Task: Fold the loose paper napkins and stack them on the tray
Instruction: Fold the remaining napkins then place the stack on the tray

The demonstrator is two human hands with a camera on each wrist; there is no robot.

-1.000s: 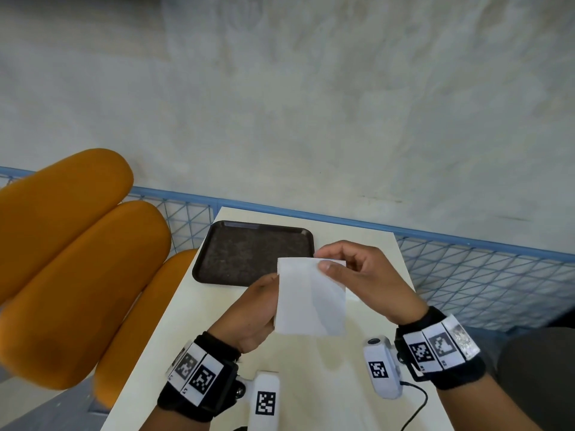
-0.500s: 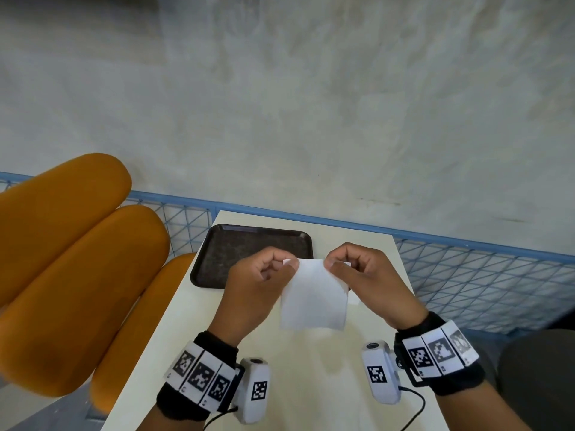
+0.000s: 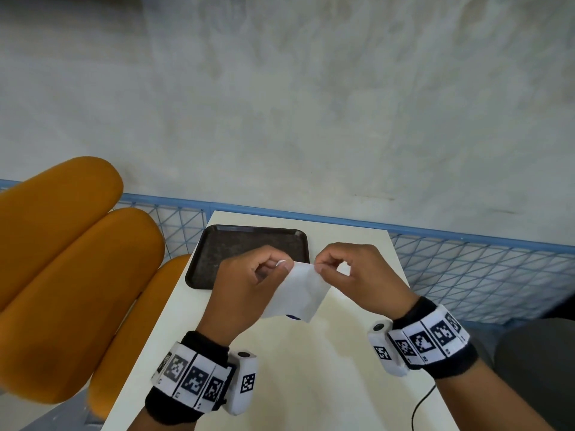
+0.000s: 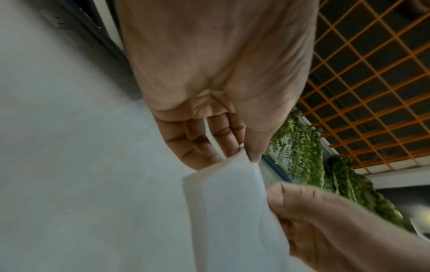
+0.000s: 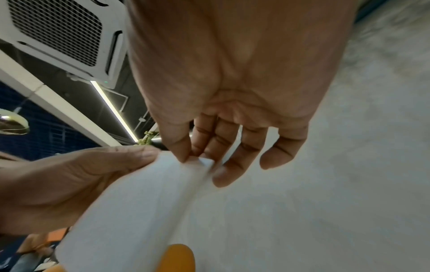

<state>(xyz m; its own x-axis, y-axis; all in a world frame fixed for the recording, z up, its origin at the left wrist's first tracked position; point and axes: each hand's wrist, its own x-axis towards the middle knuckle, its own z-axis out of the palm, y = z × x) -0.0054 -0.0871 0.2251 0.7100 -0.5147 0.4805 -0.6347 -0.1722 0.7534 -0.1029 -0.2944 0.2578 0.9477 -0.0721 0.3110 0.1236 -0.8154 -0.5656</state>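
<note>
Above the worktop [image 3: 311, 384]: both hands hold one white paper napkin [image 3: 300, 290] in the air, near the tray's front edge
Left hand [image 3: 249, 284]: grip narrow, thumb and forefinger pinching the napkin's upper left corner, other fingers curled
Right hand [image 3: 357, 275]: grip narrow, thumb and forefinger pinching the upper right corner; the remaining fingers hang loosely bent
Napkin: hanging down from the two pinches, lower edge clear of the worktop, a faint crease down it in the right wrist view
Tray [image 3: 224, 244]: dark, rectangular, flat on the worktop's far left part
Left of the worktop: orange padded seats [image 3: 71, 275]
Behind: blue mesh railing [image 3: 466, 262]
</note>
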